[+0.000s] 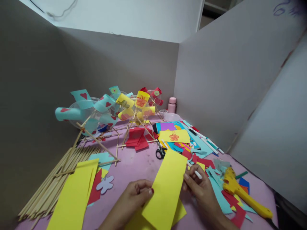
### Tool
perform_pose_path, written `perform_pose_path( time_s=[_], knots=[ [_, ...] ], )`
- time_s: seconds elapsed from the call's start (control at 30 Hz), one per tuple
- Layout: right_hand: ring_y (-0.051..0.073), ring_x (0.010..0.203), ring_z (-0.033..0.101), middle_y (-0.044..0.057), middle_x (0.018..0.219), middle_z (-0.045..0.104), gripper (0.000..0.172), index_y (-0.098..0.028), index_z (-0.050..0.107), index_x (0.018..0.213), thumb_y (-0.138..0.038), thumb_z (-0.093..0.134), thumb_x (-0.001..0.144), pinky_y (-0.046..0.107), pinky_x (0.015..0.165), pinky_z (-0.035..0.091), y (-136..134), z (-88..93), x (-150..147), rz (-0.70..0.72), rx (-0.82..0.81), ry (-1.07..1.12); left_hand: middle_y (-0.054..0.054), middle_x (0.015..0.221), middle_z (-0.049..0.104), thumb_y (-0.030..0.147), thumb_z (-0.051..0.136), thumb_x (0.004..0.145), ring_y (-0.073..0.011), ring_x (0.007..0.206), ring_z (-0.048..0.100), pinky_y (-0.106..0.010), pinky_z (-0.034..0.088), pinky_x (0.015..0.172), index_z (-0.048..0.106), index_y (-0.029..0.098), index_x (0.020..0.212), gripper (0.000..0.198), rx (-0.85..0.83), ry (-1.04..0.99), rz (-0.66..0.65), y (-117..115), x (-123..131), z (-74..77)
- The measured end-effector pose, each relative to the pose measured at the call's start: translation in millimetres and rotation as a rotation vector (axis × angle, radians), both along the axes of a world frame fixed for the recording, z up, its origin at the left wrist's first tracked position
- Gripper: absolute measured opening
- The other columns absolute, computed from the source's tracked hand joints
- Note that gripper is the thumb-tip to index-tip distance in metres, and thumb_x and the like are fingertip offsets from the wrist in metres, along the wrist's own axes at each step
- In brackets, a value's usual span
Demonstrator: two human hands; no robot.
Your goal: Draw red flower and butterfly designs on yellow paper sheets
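Observation:
A yellow paper strip (168, 188) is held up at a tilt over the near part of the table. My left hand (135, 198) pinches its left edge between thumb and fingers. At the right edge, my right hand (201, 188) touches the strip and also grips a white marker (197, 173) between its fingers. More yellow paper (179, 212) lies beneath the held strip. Beyond it, a yellow strip with a red flower drawing (174, 136) rests on colourful sheets. Black scissors (160, 153) are partly hidden behind the held strip.
Paper windmills on stick frames, blue (83, 108) and yellow (137, 105), stand at the back left. Wooden sticks (59, 179) and yellow sheets (72, 195) lie left. A yellow glue gun (247, 195) and paper scraps lie right. Grey panels (216, 80) enclose the table.

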State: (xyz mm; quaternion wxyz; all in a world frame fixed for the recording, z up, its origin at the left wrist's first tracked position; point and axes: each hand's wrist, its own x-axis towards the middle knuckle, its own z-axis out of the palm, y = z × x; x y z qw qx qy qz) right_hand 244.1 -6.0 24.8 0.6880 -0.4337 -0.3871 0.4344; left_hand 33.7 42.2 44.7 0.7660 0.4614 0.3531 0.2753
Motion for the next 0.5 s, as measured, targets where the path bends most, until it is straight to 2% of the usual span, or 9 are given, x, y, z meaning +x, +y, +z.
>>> perform_pose_path(
  time_s=[0.07,0.13,0.2,0.27,0.3,0.37,0.43,0.5],
  knots=[
    [0.008,0.046,0.049,-0.008,0.055,0.057,0.033,-0.023,0.046,0.076,-0.041,0.073,0.079,0.016,0.045,0.035,2,0.0,2,-0.026,-0.004,0.017,-0.005,0.068,0.07,0.04,0.082,0.064,-0.0146,0.059,0.064,-0.022,0.045,0.057,0.069,0.013,0.084,0.036,-0.045,-0.022,0.045,-1,-1,1.1],
    [0.009,0.046,0.049,-0.007,0.058,0.058,0.031,-0.023,0.046,0.078,-0.042,0.072,0.079,0.017,0.043,0.034,4,0.0,5,-0.027,-0.011,0.048,-0.004,0.073,0.07,0.039,0.08,0.067,-0.0143,0.064,0.065,-0.022,0.047,0.062,0.067,0.015,0.089,0.035,-0.097,-0.065,0.073,-3,0,3.2],
    [0.011,0.052,0.053,-0.005,0.064,0.061,0.031,-0.024,0.046,0.08,-0.042,0.072,0.079,0.018,0.045,0.037,6,0.6,5,0.003,-0.009,0.058,-0.002,0.078,0.069,0.039,0.08,0.068,-0.0131,0.069,0.065,-0.022,0.048,0.068,0.066,0.018,0.093,0.036,-0.159,-0.122,0.093,-8,2,3.8],
    [0.015,0.069,0.06,0.0,0.084,0.068,0.032,-0.025,0.046,0.083,-0.043,0.072,0.079,0.021,0.053,0.043,6,1.7,2,0.061,0.009,0.051,0.001,0.075,0.065,0.04,0.083,0.062,-0.0091,0.067,0.062,-0.018,0.048,0.068,0.064,0.019,0.091,0.041,-0.239,-0.176,0.098,-13,6,1.2],
    [0.017,0.08,0.062,0.004,0.097,0.069,0.033,-0.025,0.045,0.085,-0.044,0.072,0.079,0.023,0.059,0.046,6,2.2,0,0.093,0.02,0.049,0.004,0.07,0.062,0.041,0.085,0.058,-0.0056,0.061,0.059,-0.014,0.046,0.062,0.064,0.018,0.085,0.042,-0.292,-0.191,0.08,-16,9,-1.3],
    [0.019,0.094,0.06,0.006,0.112,0.066,0.034,-0.025,0.046,0.087,-0.045,0.073,0.078,0.026,0.068,0.047,4,2.9,-8,0.176,0.043,0.067,0.006,0.059,0.052,0.043,0.08,0.065,-0.0029,0.048,0.05,-0.012,0.04,0.048,0.062,0.015,0.079,0.036,-0.346,-0.172,0.017,-22,14,-7.2],
    [0.017,0.081,0.062,0.005,0.108,0.067,0.039,-0.026,0.048,0.093,-0.045,0.076,0.075,0.026,0.065,0.048,1,3.2,-18,0.284,0.051,0.119,0.004,0.063,0.054,0.04,0.068,0.081,-0.0051,0.049,0.05,-0.016,0.042,0.047,0.061,0.013,0.083,0.028,-0.355,-0.125,-0.053,-28,19,-11.9],
    [0.012,0.058,0.059,0.003,0.097,0.068,0.045,-0.026,0.048,0.101,-0.044,0.078,0.072,0.024,0.054,0.046,-1,4.2,-26,0.389,0.037,0.195,-0.002,0.085,0.062,0.036,0.057,0.09,-0.0114,0.066,0.059,-0.026,0.051,0.058,0.06,0.015,0.098,0.023,-0.321,-0.088,-0.086,-33,23,-13.2]
  ],
)
